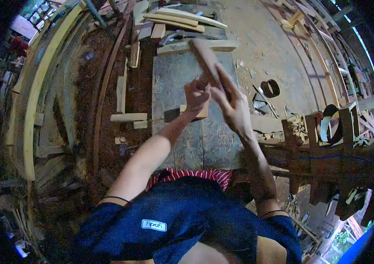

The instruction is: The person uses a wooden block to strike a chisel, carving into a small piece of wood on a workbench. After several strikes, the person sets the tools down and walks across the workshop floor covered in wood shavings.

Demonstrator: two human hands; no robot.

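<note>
- In the head view, the left arm reaches forward from the lower left, elbow slightly bent, and its forearm slants inward over the workbench [169, 72].
- The left hand [197, 95] is curled nearly closed, like a fist, at the near end of a blurred, brownish elongated piece [205, 60]; the blur hides exactly how its fingers wrap it.
- The right arm comes up from the lower right, bent at the elbow, its forearm leaning inward toward the other arm.
- The right hand [236, 105] is partly open, with its fingers extended forward along the right side of the piece and its thumb spread toward the left hand; whether it grips or only steadies the piece cannot be told.
- The two hands are close together, in front of the torso.
- The elongated piece is above the middle of the workbench, tilted in the view, its far end pointing forward and a little left, near a pale curved wooden piece [173, 48].
- A small wooden block [202, 114] sits on the bench below the hands, partly hidden by the left wrist.
- More wooden strips [173, 20] lie at the bench's far end.
</note>
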